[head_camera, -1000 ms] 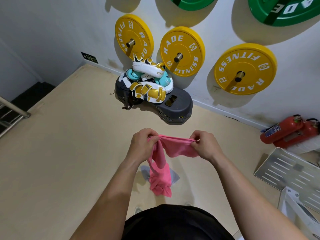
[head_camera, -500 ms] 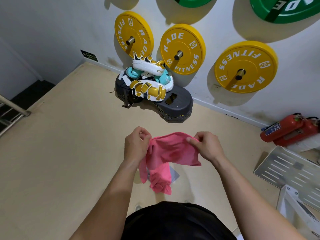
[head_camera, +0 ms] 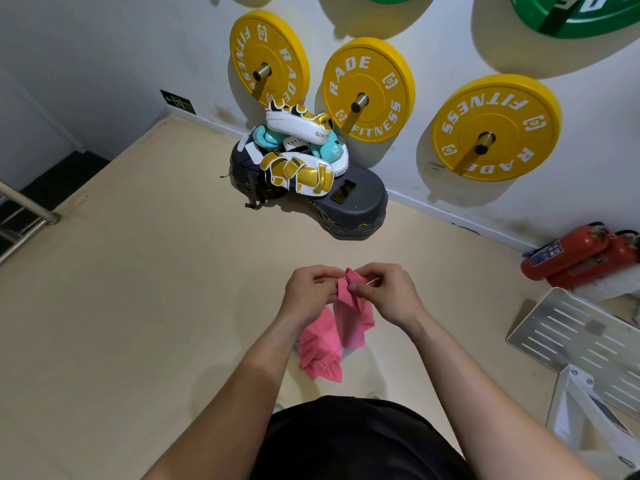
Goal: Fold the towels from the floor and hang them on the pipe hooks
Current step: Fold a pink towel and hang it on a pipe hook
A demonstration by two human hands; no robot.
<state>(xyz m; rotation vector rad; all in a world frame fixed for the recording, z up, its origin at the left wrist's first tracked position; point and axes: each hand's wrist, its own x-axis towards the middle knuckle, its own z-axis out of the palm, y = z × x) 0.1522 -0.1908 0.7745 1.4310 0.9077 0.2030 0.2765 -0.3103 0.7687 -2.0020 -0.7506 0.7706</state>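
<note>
Pink towel (head_camera: 349, 320) noted in mid-air in front of the person's torso, above the beige floor (head_camera: 156, 289), held at its top edge by both hands. Left hand (head_camera: 308, 292): fingers curled inward, gripping the towel's upper edge from the left. Right hand (head_camera: 388, 292): thumb and forefinger pinching the upper corner of the same edge, remaining fingers curled. The two hands sit close together, with only the bunched top of the towel between them. Below the grip the cloth hangs in two crumpled lobes, the left one longer and gathered at its lower end. Black garment (head_camera: 346, 438) on the person fills the bottom of the view. Against the far wall stands a dark step platform (head_camera: 356, 206) with a heap of white, gold and teal boxing pads (head_camera: 298, 168) piled on and beside it. Three yellow weight plates (head_camera: 369, 90) are mounted on pegs on the wall above, with green plates (head_camera: 571, 12) higher up, partly out of view. Two red fire extinguishers (head_camera: 581, 251) lie at the base of the wall to the right. Near them a slotted metal panel (head_camera: 575, 334) rests on the floor, with a white frame (head_camera: 588, 403) just in front of it. A metal railing (head_camera: 24, 209) shows at the left edge.
</note>
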